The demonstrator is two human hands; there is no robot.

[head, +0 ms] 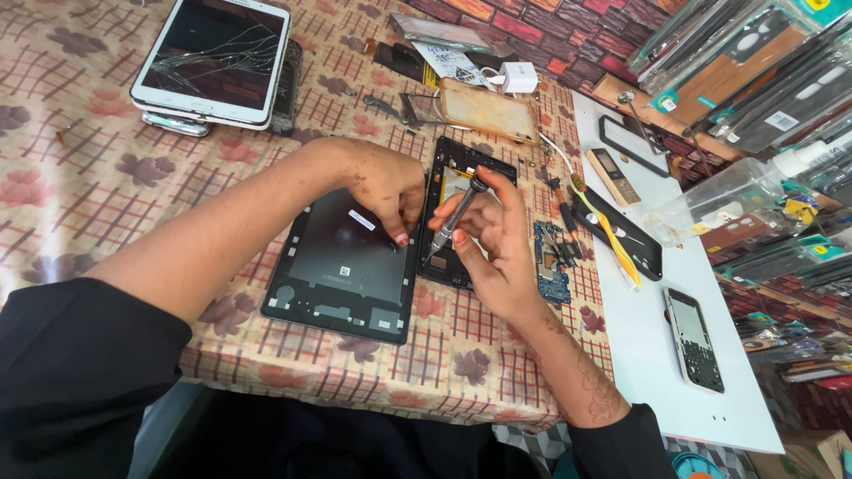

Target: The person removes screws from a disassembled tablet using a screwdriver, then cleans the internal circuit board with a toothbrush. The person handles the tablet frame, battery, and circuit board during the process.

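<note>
- The right hand (493,239) is closed around a small screwdriver (454,215), thumb and fingers pinching the grey shaft, one finger on its cap; the tool leans with its tip down at about 7 o'clock.
- The tip meets the edge of an opened device frame (461,173), a black shell with its inner parts showing, lying at 12 o'clock from the right hand.
- The left hand (383,184) is curled, fingertips pressed onto the right edge of a dark tablet back panel (342,266); it seems to steady the panel rather than grip it, though the fingers hide the contact.
- The panel lies flat on the desk (98,177), which is covered by a checked cloth with leaf prints, just beside the frame at 9 o'clock from it.
- A small blue circuit board (555,266) lies at 3 o'clock from the right hand.
- A white tablet with a cracked screen (213,58) sits far off at 11 o'clock.
- A yellowed phone case (488,111) lies at 12 o'clock beyond the frame.
- A dark phone (694,339) rests on a white board (648,355) at 4 o'clock.
</note>
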